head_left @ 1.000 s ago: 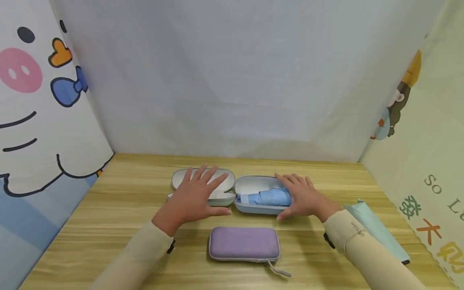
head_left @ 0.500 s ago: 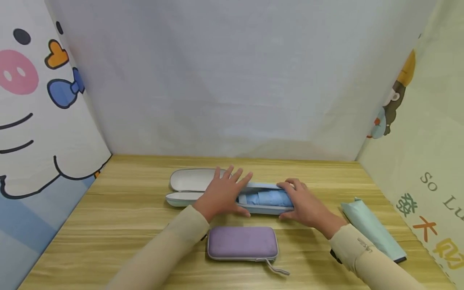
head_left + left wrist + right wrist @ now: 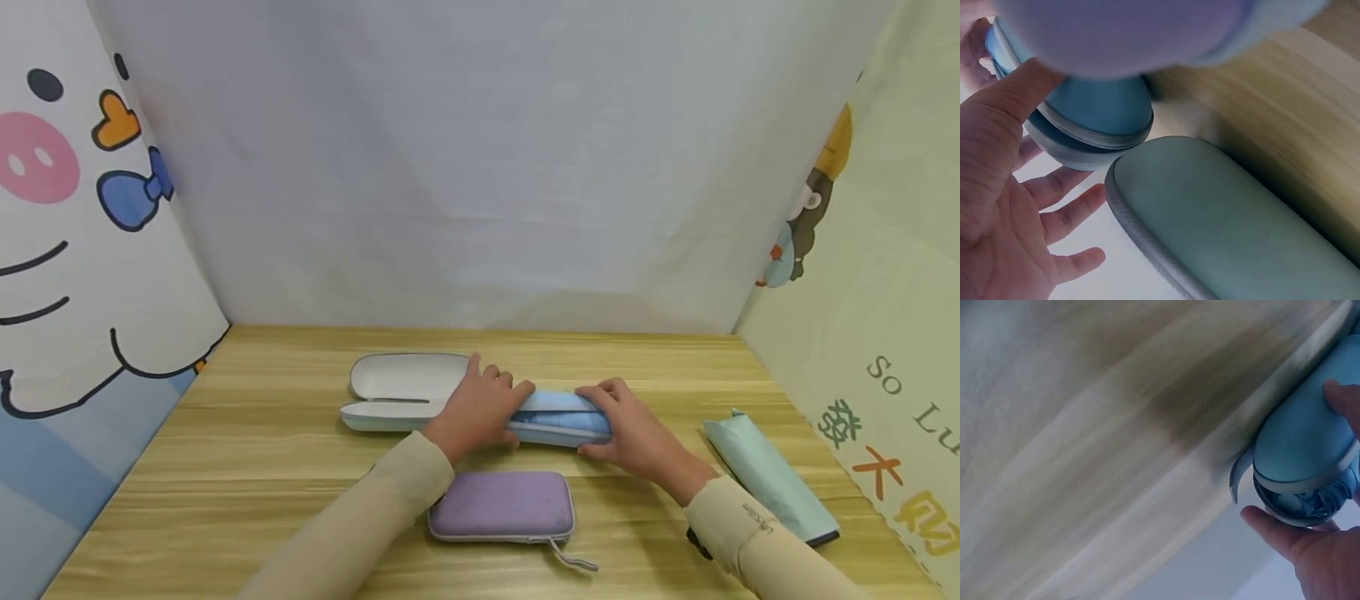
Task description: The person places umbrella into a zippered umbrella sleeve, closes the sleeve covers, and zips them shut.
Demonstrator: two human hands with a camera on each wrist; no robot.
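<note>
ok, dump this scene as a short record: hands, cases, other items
left_hand: grips left end of blue case
right_hand: grips right end of blue case
blue_case_lid: partly lowered, gap along front
blue_case_contents: blue fabric item
green_case: open, white-lined, left of blue case
purple_case: closed, nearer the person
other: mint-green item, far right

Head view was bright, shadows on worktop [image 3: 247, 467] soft. Left wrist view was dimmer; blue zip case [image 3: 1104, 103] clear, purple case [image 3: 1135, 34] blurred.
</note>
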